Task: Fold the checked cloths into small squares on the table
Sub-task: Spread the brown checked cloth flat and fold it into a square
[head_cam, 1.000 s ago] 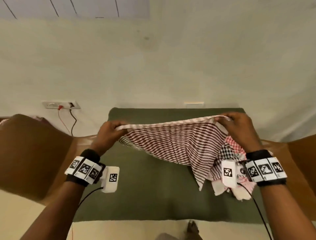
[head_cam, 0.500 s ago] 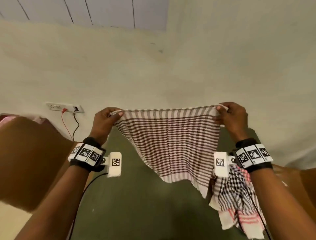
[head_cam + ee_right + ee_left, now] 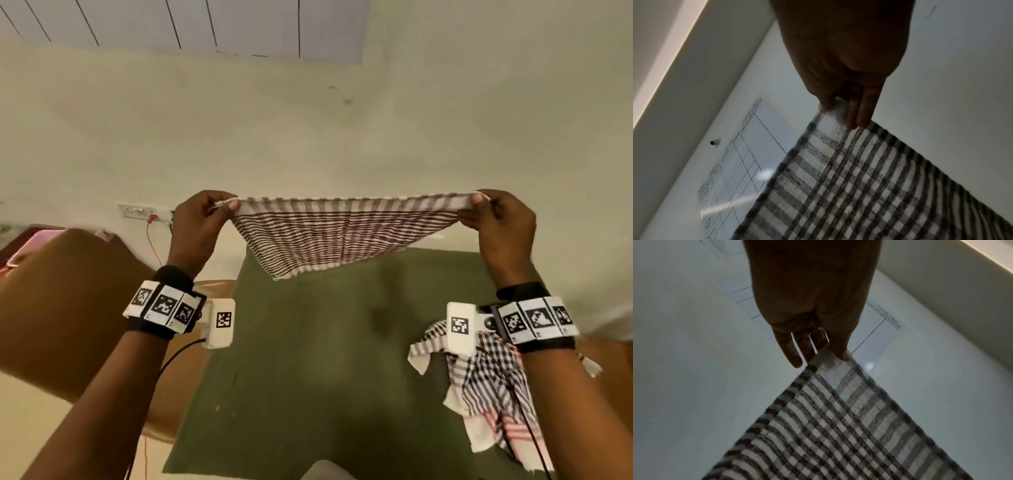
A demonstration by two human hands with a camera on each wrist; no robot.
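**Hands stretch a checked cloth taut in the air**

Both hands are raised mid-frame in the head view, each pinching one top corner of a brown-and-white checked cloth (image 3: pixel 337 240). The left hand (image 3: pixel 198 226) clamps its corner between thumb and curled fingers; the left wrist view shows the other fingers (image 3: pixel 791 352) extended behind the hem. The right hand (image 3: pixel 501 226) grips the opposite corner likewise, thumb in front. The cloth hangs clear above the green tabletop (image 3: pixel 308 377). At lower right of the frame, a crumpled heap of more checked cloths (image 3: pixel 489 387) lies on the tabletop.
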